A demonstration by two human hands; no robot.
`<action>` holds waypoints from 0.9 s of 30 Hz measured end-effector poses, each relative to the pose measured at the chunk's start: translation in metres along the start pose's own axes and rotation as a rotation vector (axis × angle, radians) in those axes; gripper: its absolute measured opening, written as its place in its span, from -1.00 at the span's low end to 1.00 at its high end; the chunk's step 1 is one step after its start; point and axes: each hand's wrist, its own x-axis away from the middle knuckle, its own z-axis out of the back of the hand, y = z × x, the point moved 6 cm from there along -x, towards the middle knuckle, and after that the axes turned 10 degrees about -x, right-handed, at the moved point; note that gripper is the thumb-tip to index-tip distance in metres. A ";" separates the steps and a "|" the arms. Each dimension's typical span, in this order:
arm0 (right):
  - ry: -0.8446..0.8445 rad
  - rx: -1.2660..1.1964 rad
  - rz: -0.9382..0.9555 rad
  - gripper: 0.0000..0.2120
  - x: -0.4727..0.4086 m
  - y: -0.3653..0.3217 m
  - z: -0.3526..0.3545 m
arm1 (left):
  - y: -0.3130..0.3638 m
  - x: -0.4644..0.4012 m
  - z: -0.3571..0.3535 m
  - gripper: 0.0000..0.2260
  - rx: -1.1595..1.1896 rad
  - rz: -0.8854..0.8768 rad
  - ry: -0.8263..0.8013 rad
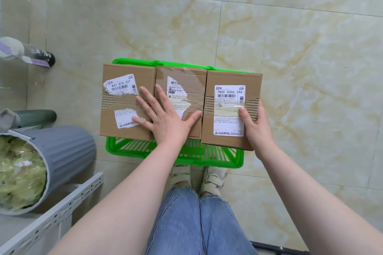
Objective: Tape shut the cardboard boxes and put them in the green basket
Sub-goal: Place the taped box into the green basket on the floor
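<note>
Two hands are working over three cardboard boxes sitting side by side across the green basket (145,151) on the floor. Nearest, the left hand (165,118) is pressing flat, fingers spread, across the left box (124,101) and the middle box (182,80). The right hand (255,122) is gripping the right box (230,80) at its near right edge, thumb on the taped label. Judging from the overhang, easing that box inward while steadying the others should be seating all three without tipping the basket.
</note>
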 end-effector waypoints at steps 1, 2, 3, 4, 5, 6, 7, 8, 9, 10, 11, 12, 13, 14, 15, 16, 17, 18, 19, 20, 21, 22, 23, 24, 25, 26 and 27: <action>-0.009 0.004 0.000 -0.39 0.000 0.000 0.001 | 0.000 0.000 0.001 0.20 0.004 0.001 0.011; -0.017 0.008 0.000 -0.36 0.000 -0.001 0.001 | 0.000 0.000 0.001 0.20 0.011 -0.003 0.021; -0.026 0.018 0.002 -0.32 0.001 -0.001 0.001 | 0.001 0.000 0.002 0.20 0.019 -0.008 0.031; -0.035 0.033 0.007 -0.27 0.001 -0.003 0.001 | 0.002 0.000 0.003 0.20 0.027 -0.011 0.039; -0.041 0.051 0.015 -0.24 0.001 -0.004 0.001 | 0.003 0.000 0.004 0.20 0.030 -0.010 0.044; -0.042 0.065 0.023 -0.22 0.001 -0.005 0.000 | 0.003 0.001 0.004 0.19 0.030 -0.005 0.046; -0.041 0.074 0.030 -0.22 0.001 -0.006 0.000 | 0.003 0.000 0.005 0.19 0.026 -0.001 0.048; -0.039 0.078 0.033 -0.22 0.001 -0.007 0.000 | 0.003 0.000 0.005 0.19 0.021 0.003 0.050; -0.038 0.082 0.034 -0.22 0.001 -0.007 0.000 | 0.003 0.000 0.006 0.19 0.018 0.005 0.054; -0.037 0.085 0.033 -0.22 0.001 -0.008 0.000 | 0.003 0.000 0.007 0.19 0.017 0.003 0.059; -0.035 0.087 0.030 -0.22 0.001 -0.008 0.000 | 0.004 0.000 0.008 0.19 0.017 -0.002 0.065; -0.028 0.082 0.026 -0.20 0.002 -0.008 0.001 | 0.004 0.001 0.009 0.18 0.021 -0.010 0.071; -0.015 0.073 0.020 -0.18 0.003 -0.008 0.001 | 0.005 0.001 0.009 0.18 0.029 -0.021 0.075; 0.001 0.059 0.013 -0.15 0.004 -0.008 0.002 | 0.005 0.001 0.010 0.17 0.040 -0.030 0.076; 0.017 0.045 0.003 -0.12 0.006 -0.008 0.003 | 0.005 0.001 0.011 0.17 0.048 -0.038 0.075; 0.030 0.036 -0.007 -0.09 0.007 -0.007 0.004 | 0.004 0.001 0.011 0.16 0.053 -0.044 0.074; 0.039 0.032 -0.018 -0.08 0.007 -0.007 0.005 | 0.003 0.000 0.013 0.15 0.057 -0.048 0.073; 0.046 0.034 -0.028 -0.07 0.008 -0.007 0.005 | 0.002 -0.001 0.014 0.14 0.059 -0.052 0.072; 0.055 0.039 -0.035 -0.07 0.008 -0.008 0.006 | 0.001 -0.001 0.016 0.13 0.059 -0.055 0.073; 0.067 0.048 -0.037 -0.07 0.008 -0.009 0.007 | 0.000 -0.001 0.018 0.12 0.058 -0.058 0.072; 0.082 0.058 -0.036 -0.07 0.009 -0.011 0.008 | 0.000 -0.001 0.020 0.10 0.059 -0.062 0.069; 0.099 0.071 -0.034 -0.08 0.010 -0.013 0.009 | 0.000 0.000 0.022 0.09 0.062 -0.065 0.062; 0.118 0.082 -0.032 -0.08 0.011 -0.016 0.010 | 0.000 0.002 0.024 0.08 0.068 -0.067 0.053; 0.135 0.088 -0.033 -0.09 0.013 -0.020 0.010 | 0.001 0.004 0.027 0.07 0.074 -0.071 0.042; 0.145 0.090 -0.038 -0.09 0.016 -0.024 0.011 | 0.001 0.006 0.031 0.06 0.076 -0.073 0.028; 0.147 0.090 -0.046 -0.10 0.018 -0.029 0.010 | 0.001 0.009 0.036 0.05 0.075 -0.076 0.014; 0.144 0.100 -0.055 -0.10 0.021 -0.033 0.010 | 0.002 0.012 0.041 0.03 0.072 -0.078 0.003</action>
